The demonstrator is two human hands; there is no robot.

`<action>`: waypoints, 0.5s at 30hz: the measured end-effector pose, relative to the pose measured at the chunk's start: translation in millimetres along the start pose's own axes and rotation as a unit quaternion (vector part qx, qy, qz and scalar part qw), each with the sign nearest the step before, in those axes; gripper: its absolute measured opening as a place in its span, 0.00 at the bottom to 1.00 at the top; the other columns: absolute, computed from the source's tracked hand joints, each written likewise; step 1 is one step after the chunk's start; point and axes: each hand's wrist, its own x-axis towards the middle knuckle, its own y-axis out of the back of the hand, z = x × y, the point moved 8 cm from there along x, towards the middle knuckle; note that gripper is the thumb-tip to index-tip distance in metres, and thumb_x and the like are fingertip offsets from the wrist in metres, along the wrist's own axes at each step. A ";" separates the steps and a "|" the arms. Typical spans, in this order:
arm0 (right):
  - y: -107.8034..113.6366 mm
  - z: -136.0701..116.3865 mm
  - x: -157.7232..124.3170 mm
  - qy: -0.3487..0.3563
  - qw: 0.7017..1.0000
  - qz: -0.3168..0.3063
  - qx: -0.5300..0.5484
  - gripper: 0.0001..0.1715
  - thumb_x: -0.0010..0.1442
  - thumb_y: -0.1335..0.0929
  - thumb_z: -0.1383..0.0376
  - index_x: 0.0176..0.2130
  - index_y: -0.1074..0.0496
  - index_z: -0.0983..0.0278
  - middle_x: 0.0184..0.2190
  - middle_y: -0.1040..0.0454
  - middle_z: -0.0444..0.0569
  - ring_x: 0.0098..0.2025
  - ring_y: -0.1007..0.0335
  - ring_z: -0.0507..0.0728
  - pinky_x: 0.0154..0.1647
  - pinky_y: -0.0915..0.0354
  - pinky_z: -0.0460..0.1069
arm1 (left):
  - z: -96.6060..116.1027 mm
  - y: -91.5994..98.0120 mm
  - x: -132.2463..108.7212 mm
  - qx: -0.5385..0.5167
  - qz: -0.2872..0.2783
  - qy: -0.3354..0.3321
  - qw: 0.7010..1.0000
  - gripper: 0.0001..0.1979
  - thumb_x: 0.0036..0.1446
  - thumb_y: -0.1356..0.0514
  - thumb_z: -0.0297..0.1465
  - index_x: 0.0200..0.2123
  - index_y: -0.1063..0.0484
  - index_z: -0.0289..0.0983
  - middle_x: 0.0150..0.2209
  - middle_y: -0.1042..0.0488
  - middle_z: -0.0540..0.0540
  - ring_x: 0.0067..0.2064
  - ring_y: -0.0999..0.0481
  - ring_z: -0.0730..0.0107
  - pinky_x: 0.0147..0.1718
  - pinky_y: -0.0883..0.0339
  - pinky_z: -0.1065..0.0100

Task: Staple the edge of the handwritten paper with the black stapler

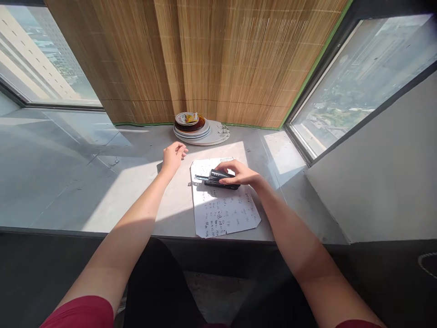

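Observation:
My right hand [239,172] is closed around the rear of a black stapler [221,184], fingers over its upper arm. A thin metal strip juts from the stapler's left end. Beneath it lies a white sheet of paper [227,218] covered in handwriting, with clipped corners and uneven edges. To the left of the paper, my left hand [173,158] hovers by the ledge with its fingers curled in; anything inside them is too small or hidden to make out.
A stack of plates [218,133] stands at the back of the grey ledge [143,182], with a small yellow packet [191,117] on top. Behind hangs a bamboo blind [218,59]. Windows flank both sides, and a white wall [378,182] rises at the right.

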 end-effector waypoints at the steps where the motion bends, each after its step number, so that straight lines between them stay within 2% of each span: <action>1: 4.1 -0.9 0.0 0.008 1.000 0.018 -0.014 0.20 0.63 0.23 0.47 0.48 0.17 0.57 0.39 0.19 0.46 0.38 0.31 0.58 0.42 0.31 0.55 | 2.6 -2.3 -1.7 -0.010 -0.006 -0.003 1.000 0.07 0.68 0.34 0.36 0.37 0.21 0.40 0.33 0.19 0.46 0.29 0.25 0.69 0.30 0.31 0.70; 5: 19.6 -1.3 -1.8 0.028 0.992 0.109 -0.058 0.19 0.69 0.26 0.49 0.52 0.17 0.57 0.40 0.18 0.48 0.41 0.30 0.60 0.48 0.31 0.58 | 16.4 -9.2 -7.1 -0.010 -0.025 -0.029 0.999 0.09 0.69 0.35 0.38 0.40 0.16 0.40 0.30 0.23 0.49 0.27 0.30 0.71 0.28 0.36 0.70; 9: 27.0 9.2 -2.9 0.007 0.982 0.166 -0.095 0.19 0.70 0.27 0.51 0.53 0.17 0.58 0.43 0.17 0.51 0.44 0.27 0.63 0.48 0.30 0.60 | 21.7 -20.6 -10.5 -0.015 -0.064 -0.035 0.997 0.10 0.70 0.36 0.34 0.45 0.14 0.38 0.32 0.25 0.48 0.28 0.31 0.70 0.31 0.34 0.68; 15: 27.3 25.3 -1.2 -0.013 0.976 0.171 -0.136 0.18 0.70 0.28 0.52 0.52 0.16 0.58 0.46 0.15 0.54 0.46 0.24 0.66 0.53 0.28 0.64 | 28.2 -37.3 -17.8 0.016 -0.132 -0.063 0.989 0.16 0.69 0.36 0.30 0.56 0.16 0.37 0.38 0.24 0.47 0.33 0.28 0.68 0.42 0.29 0.66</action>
